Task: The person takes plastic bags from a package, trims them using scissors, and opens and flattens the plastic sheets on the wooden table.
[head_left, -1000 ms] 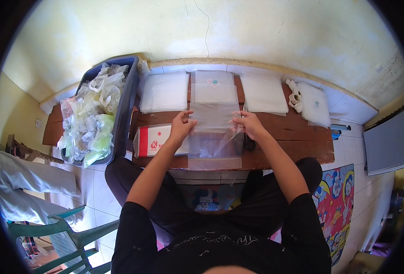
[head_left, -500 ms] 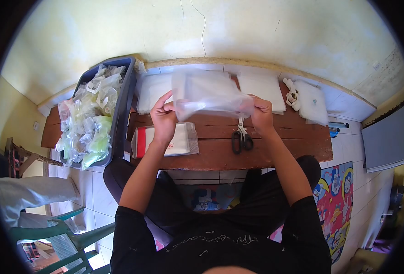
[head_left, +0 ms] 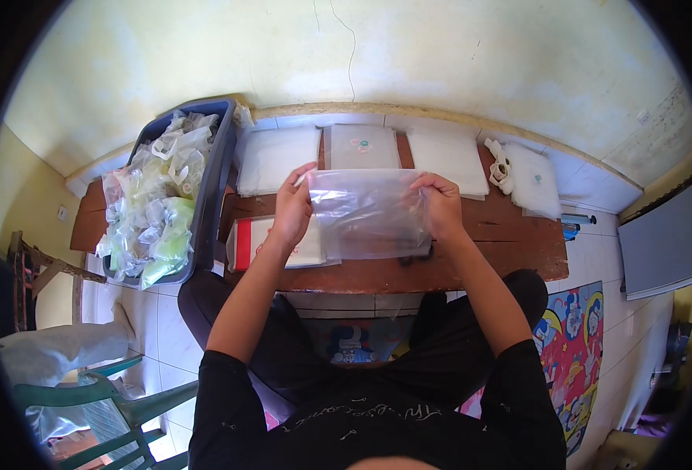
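Observation:
A clear plastic bag [head_left: 369, 211] is stretched out over the brown wooden table [head_left: 502, 243]. My left hand [head_left: 293, 205] pinches its upper left corner, and my right hand [head_left: 441, 202] grips its upper right side. Through the film the black-handled scissors show only faintly. Partly under the bag's left side lies a red-and-white packet [head_left: 261, 239] in clear wrapping. Just beyond my hands rest stacks of flat plastic bags: a left stack [head_left: 278, 160], a middle stack [head_left: 362, 147] with a small printed mark, and a right stack [head_left: 446, 160].
A dark blue bin [head_left: 219, 157] heaped with crumpled plastic bags [head_left: 158, 207] stands at the left. Farther right are a white roll [head_left: 499, 166] and another bag stack [head_left: 535, 182]. A green chair [head_left: 135, 407] is at lower left, a colourful mat [head_left: 573, 360] at right.
The bag has come down and toward me, from over the middle stack to above the scissors, and now hangs spread. Both hands still hold it; the middle stack is uncovered.

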Action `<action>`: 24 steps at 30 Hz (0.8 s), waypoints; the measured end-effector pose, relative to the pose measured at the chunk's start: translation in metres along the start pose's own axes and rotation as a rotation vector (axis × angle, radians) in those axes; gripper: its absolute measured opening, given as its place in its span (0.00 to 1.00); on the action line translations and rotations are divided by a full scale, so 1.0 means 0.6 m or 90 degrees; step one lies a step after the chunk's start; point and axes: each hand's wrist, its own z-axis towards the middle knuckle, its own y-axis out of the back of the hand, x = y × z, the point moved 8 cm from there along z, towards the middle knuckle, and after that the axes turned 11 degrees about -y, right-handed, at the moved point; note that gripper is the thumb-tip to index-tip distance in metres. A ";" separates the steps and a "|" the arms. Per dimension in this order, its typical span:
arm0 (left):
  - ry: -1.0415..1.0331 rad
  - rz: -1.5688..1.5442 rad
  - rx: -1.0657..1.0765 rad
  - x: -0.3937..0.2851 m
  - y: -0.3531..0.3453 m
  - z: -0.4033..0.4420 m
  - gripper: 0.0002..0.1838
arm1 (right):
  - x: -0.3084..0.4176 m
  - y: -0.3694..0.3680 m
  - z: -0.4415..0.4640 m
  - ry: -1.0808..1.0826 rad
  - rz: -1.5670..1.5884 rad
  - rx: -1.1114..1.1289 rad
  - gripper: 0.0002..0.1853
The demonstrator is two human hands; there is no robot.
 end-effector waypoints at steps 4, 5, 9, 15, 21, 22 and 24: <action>0.290 -0.132 0.028 0.048 -0.022 -0.030 0.29 | -0.015 0.014 -0.001 -0.063 0.085 -0.089 0.13; 0.291 -0.133 0.028 0.046 -0.027 -0.036 0.29 | -0.017 0.022 0.000 -0.063 0.077 -0.125 0.12; 0.272 0.070 0.144 0.062 -0.033 -0.050 0.19 | -0.020 0.048 0.000 -0.112 0.072 -0.166 0.12; 0.233 0.202 0.105 0.084 0.007 -0.038 0.10 | -0.046 0.055 0.006 -0.246 0.148 -0.121 0.14; 0.283 0.262 0.056 0.110 0.034 -0.048 0.10 | -0.123 0.080 0.003 -0.318 -0.086 -0.142 0.29; 0.273 0.333 0.057 0.109 0.039 -0.048 0.10 | -0.127 0.082 0.004 -0.307 -0.146 -0.139 0.29; 0.237 0.377 0.073 0.103 0.040 -0.047 0.11 | -0.137 0.086 0.006 -0.296 -0.206 -0.134 0.30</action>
